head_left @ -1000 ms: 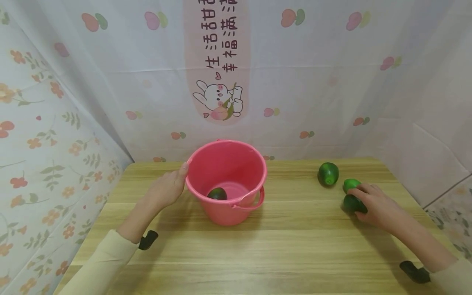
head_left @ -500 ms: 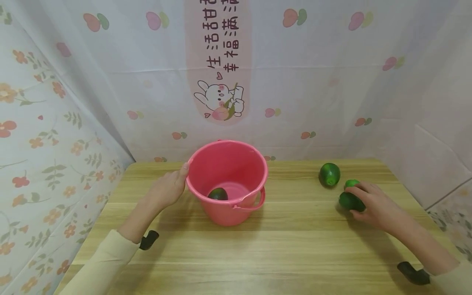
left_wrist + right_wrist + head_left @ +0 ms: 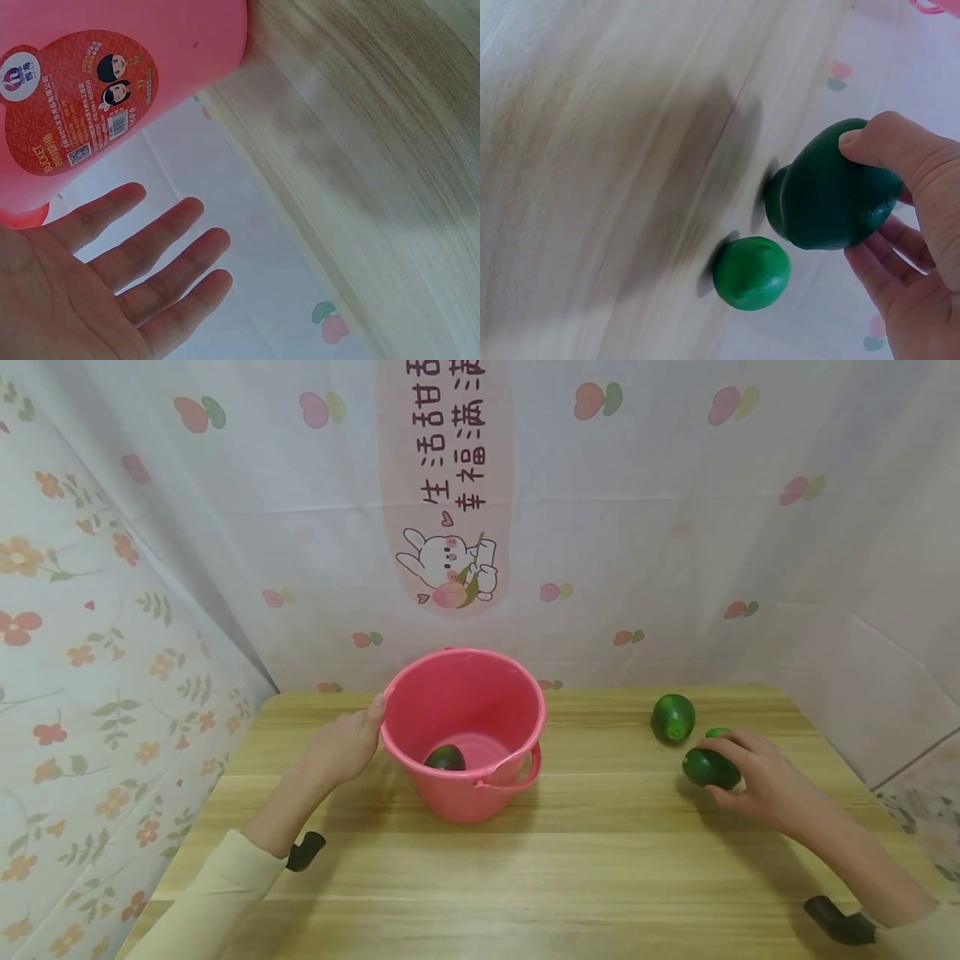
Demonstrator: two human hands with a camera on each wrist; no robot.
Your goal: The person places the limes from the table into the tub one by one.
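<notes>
Pink bucket, dark green fruit, wood-grained yellowish table

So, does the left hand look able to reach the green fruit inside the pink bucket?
Probably yes: the left hand is beside the pink bucket, whose open top leaves the green fruit uncovered.

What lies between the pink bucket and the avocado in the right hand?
In the head view, only bare wooden tabletop lies straight between the pink bucket and the held avocado; another avocado sits farther back, off that line.
</notes>
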